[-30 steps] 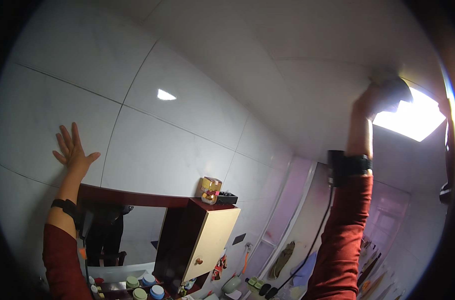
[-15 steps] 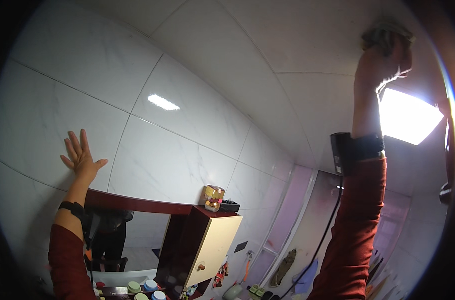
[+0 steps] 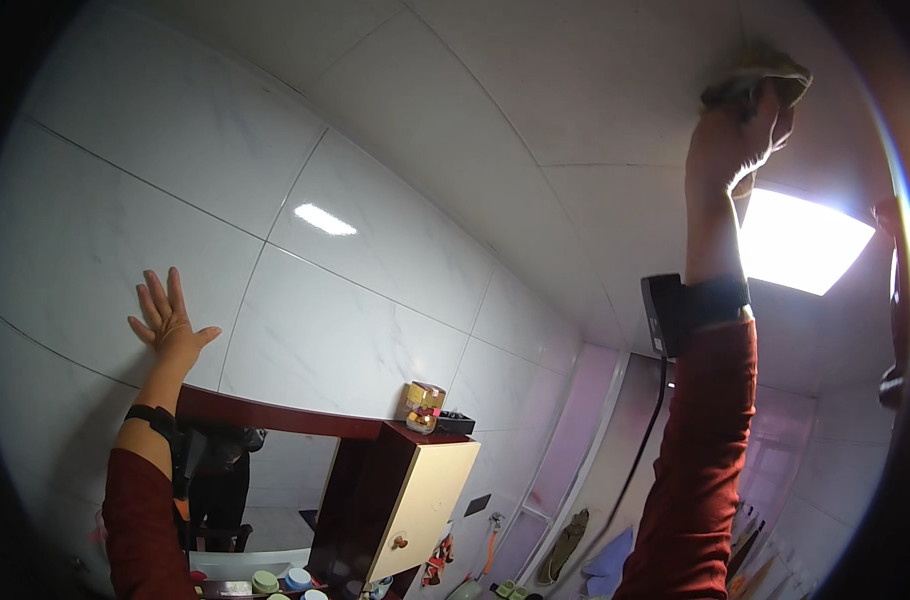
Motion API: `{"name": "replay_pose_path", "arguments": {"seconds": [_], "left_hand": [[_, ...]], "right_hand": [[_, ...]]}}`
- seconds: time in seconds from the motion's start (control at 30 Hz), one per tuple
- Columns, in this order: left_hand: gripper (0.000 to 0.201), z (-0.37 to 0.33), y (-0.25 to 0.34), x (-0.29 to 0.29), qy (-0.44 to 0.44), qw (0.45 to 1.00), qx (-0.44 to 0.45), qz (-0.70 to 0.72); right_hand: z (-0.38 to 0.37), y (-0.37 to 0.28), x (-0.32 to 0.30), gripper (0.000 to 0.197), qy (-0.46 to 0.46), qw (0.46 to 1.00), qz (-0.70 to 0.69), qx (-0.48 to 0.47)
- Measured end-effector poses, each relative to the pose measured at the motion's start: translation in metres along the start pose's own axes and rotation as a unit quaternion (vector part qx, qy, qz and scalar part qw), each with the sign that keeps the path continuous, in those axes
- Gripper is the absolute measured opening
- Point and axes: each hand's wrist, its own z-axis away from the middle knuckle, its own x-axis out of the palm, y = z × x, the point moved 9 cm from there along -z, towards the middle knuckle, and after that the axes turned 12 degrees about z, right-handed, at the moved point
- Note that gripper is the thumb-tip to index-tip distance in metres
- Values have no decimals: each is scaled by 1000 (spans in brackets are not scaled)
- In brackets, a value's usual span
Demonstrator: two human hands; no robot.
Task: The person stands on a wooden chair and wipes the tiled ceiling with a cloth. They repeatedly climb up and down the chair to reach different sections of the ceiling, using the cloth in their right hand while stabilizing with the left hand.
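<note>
one bunched cloth (image 3: 773, 73), held up to the ceiling (image 3: 595, 90) in the right hand (image 3: 740, 130)
closes around the cloth there; spreads the left hand (image 3: 173, 332) empty on the tiled wall (image 3: 355, 290). looks partway through, near the lit panel (image 3: 805, 240); cannot tell finished from remaining.

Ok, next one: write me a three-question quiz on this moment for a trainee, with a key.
1. What is in the grip of the right hand, up by the ceiling?
2. True or false: the left hand, at the tiled wall, has its fingers spread.
3. What colour is the wall cabinet's door? (a) blue (b) cream (c) green

Key:
1. A bunched cloth.
2. True.
3. (b) cream.
</note>
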Motion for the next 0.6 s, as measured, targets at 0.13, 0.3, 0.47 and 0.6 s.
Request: {"name": "replay_pose_path", "arguments": {"seconds": [0.13, 0.3, 0.47, 0.6], "left_hand": [[126, 2, 1, 0, -22, 1000, -7, -10], [126, 3, 1, -2, -38, 999, -3, 5], [129, -1, -2, 3, -37, 999, 0, 7], [129, 1, 0, 1, -29, 1000, 12, -3]], "right_hand": [[49, -54, 46, 48, -91, 948, 253, -170], [101, -58, 76, 48, -314, 917, 91, -229], [13, -36, 59, 49, -42, 982, 156, -93], [66, -90, 122, 43, -158, 943, 196, -218]]}}
